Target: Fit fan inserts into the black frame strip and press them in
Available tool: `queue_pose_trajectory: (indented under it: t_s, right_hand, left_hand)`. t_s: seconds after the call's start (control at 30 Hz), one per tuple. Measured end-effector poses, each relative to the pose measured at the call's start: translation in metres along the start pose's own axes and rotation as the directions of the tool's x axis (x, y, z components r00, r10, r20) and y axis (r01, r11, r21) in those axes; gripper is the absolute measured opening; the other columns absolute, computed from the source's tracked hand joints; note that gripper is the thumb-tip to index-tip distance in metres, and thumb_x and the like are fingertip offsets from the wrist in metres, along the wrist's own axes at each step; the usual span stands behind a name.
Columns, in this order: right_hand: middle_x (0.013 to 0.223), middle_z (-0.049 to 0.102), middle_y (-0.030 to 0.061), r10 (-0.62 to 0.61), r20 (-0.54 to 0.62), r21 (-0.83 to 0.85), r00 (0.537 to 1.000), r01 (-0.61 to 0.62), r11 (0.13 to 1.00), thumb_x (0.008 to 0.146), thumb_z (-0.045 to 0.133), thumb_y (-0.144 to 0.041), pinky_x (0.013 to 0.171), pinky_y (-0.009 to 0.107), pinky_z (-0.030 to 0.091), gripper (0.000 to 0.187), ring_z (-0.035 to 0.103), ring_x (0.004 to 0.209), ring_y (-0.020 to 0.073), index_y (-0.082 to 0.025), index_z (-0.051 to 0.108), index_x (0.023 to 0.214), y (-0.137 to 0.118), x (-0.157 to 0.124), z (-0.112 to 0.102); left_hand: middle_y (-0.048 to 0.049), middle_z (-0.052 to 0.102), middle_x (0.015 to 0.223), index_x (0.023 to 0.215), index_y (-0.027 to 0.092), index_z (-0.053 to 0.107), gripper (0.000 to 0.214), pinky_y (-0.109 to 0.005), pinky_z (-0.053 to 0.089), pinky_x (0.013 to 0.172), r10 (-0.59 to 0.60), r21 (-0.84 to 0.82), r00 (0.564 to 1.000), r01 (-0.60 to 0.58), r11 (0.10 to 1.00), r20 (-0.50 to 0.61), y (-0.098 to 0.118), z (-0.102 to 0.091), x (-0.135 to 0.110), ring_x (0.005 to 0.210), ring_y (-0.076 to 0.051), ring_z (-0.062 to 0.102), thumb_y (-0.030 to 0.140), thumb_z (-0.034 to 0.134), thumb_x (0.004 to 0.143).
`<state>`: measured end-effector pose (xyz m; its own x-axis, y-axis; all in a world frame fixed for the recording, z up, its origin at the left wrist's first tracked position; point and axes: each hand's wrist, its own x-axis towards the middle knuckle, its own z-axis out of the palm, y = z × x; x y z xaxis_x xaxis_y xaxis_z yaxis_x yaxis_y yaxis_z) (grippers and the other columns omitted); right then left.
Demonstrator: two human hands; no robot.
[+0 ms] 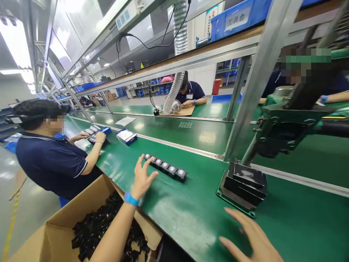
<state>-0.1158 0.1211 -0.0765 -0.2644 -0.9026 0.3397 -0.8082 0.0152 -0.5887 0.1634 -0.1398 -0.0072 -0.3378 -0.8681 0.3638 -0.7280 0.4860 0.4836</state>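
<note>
We listed six fans (165, 165) in a row on the bench (196, 198), presumably light and stiff, blades fragile, best held by the frame sides. The left hand (141, 179) had its fingers spread at the row's left end, closed on nothing, contact unclear; the right hand (252, 234) hung open and seemingly empty near the machine (245, 185). A blue bin's (218, 28) label (236, 19) read "工具", third character uncertain; we found no legible brand.

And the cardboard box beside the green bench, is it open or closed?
Open: the cardboard box has its top uncovered, and black parts show inside.
</note>
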Motion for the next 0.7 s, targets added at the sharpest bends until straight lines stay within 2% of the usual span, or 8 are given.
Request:
queue_pose_trajectory:
  t_s: [0.07, 0.13, 0.23, 0.3, 0.4, 0.47, 0.57, 0.7]
  right_hand:
    - [0.143, 0.048, 0.0101, -0.068, 0.082, -0.042, 0.994, 0.072, 0.997, 0.086, 0.054, -0.062, 0.100, 0.045, 0.051, 0.070, 0.052, 0.128, 0.0286, -0.030, 0.037, 0.145, -0.032, 0.056, 0.020]
    - [0.148, 0.042, 0.0129, -0.062, 0.131, -0.108, 0.989, 0.076, 0.991, 0.087, 0.051, -0.062, 0.107, 0.051, 0.043, 0.073, 0.044, 0.135, 0.0305, -0.025, 0.034, 0.148, -0.060, 0.110, 0.042]
    - [0.149, 0.039, 0.0149, -0.052, 0.168, -0.176, 0.984, 0.082, 0.981, 0.087, 0.054, -0.057, 0.110, 0.053, 0.037, 0.074, 0.037, 0.139, 0.0327, -0.021, 0.035, 0.149, -0.090, 0.169, 0.076]
    - [0.146, 0.044, 0.0156, -0.051, 0.177, -0.192, 0.983, 0.085, 0.978, 0.088, 0.054, -0.055, 0.108, 0.053, 0.038, 0.069, 0.041, 0.137, 0.0334, -0.020, 0.040, 0.146, -0.099, 0.187, 0.094]
    - [0.131, 0.058, 0.0146, -0.053, 0.207, -0.198, 0.977, 0.095, 0.975, 0.094, 0.047, -0.049, 0.099, 0.047, 0.046, 0.054, 0.056, 0.121, 0.0295, -0.020, 0.049, 0.140, -0.097, 0.187, 0.103]
    - [0.125, 0.063, 0.0122, -0.059, 0.229, -0.196, 0.972, 0.105, 0.975, 0.096, 0.044, -0.047, 0.094, 0.044, 0.049, 0.049, 0.061, 0.113, 0.0269, -0.022, 0.052, 0.137, -0.087, 0.172, 0.095]
    - [0.126, 0.063, 0.0086, -0.053, 0.260, -0.196, 0.964, 0.106, 0.975, 0.095, 0.047, -0.048, 0.095, 0.043, 0.050, 0.047, 0.061, 0.112, 0.0256, -0.025, 0.054, 0.136, -0.065, 0.132, 0.067]
    - [0.126, 0.063, 0.0065, -0.044, 0.267, -0.187, 0.963, 0.097, 0.978, 0.096, 0.045, -0.051, 0.099, 0.042, 0.050, 0.048, 0.062, 0.114, 0.0235, -0.028, 0.054, 0.136, -0.033, 0.071, 0.016]
  left_hand:
    - [-0.0085, 0.013, 0.163, 0.146, 0.027, 0.042, 0.053, -0.057, 0.018, 0.118, -0.038, 0.030, 0.999, 0.038, 0.999, 0.011, -0.026, -0.006, 0.035, 0.150, -0.034, 0.011, 0.047, 0.045, 0.098]
    - [-0.0067, 0.012, 0.164, 0.145, 0.029, 0.044, 0.048, -0.057, 0.019, 0.118, -0.035, 0.025, 0.998, 0.034, 0.999, 0.055, -0.040, -0.003, 0.060, 0.151, -0.034, 0.009, 0.044, 0.041, 0.100]
    - [-0.0071, 0.022, 0.161, 0.138, 0.028, 0.054, 0.043, -0.048, 0.027, 0.117, 0.006, 0.008, 0.990, -0.007, 1.000, 0.140, -0.045, 0.010, 0.082, 0.148, -0.030, 0.022, 0.042, 0.043, 0.099]
    - [-0.0081, 0.035, 0.155, 0.130, 0.026, 0.062, 0.039, -0.042, 0.033, 0.115, 0.039, -0.005, 0.981, -0.039, 0.999, 0.187, -0.043, 0.019, 0.087, 0.143, -0.026, 0.034, 0.042, 0.047, 0.098]
    - [-0.0083, 0.050, 0.141, 0.123, 0.025, 0.066, 0.034, -0.041, 0.036, 0.113, 0.063, -0.012, 0.975, -0.062, 0.998, 0.212, -0.036, 0.029, 0.078, 0.134, -0.023, 0.045, 0.040, 0.048, 0.097]
    - [-0.0084, 0.052, 0.137, 0.123, 0.026, 0.066, 0.034, -0.043, 0.037, 0.111, 0.060, -0.015, 0.976, -0.058, 0.998, 0.208, -0.028, 0.036, 0.060, 0.131, -0.023, 0.048, 0.039, 0.047, 0.098]
    - [-0.0094, 0.049, 0.137, 0.126, 0.027, 0.064, 0.034, -0.046, 0.040, 0.108, 0.046, -0.027, 0.976, -0.041, 0.999, 0.214, -0.007, 0.046, 0.019, 0.127, -0.026, 0.048, 0.039, 0.050, 0.097]
    - [-0.0097, 0.042, 0.145, 0.136, 0.030, 0.056, 0.041, -0.049, 0.043, 0.105, 0.085, -0.081, 0.972, -0.069, 0.994, 0.217, 0.039, 0.059, -0.044, 0.130, -0.030, 0.044, 0.040, 0.051, 0.096]
